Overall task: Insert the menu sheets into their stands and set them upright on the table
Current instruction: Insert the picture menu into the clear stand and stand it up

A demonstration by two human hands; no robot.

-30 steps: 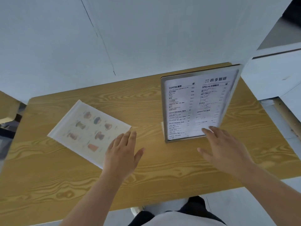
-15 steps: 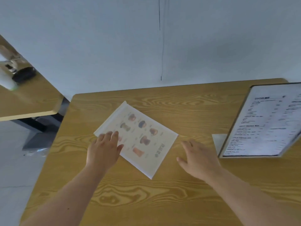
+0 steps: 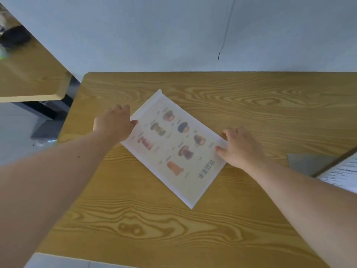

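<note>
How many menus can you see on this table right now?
2. The picture menu lies flat mid-table between both hands; the text menu stands at the right edge, cut off by the frame. More may be out of view.

Right hand [image 3: 238, 147] moved onto picture menu sheet's [image 3: 174, 147] right edge, left hand [image 3: 114, 123] shifted to its left edge

1. Setting: café or small eatery.
2. Evidence: wood-grain table [image 3: 251, 105] bearing a pictured drinks menu sheet [image 3: 173, 147]; right of it, a standing printed menu [image 3: 343, 175]; left, a second matching table [image 3: 29, 74].
</note>
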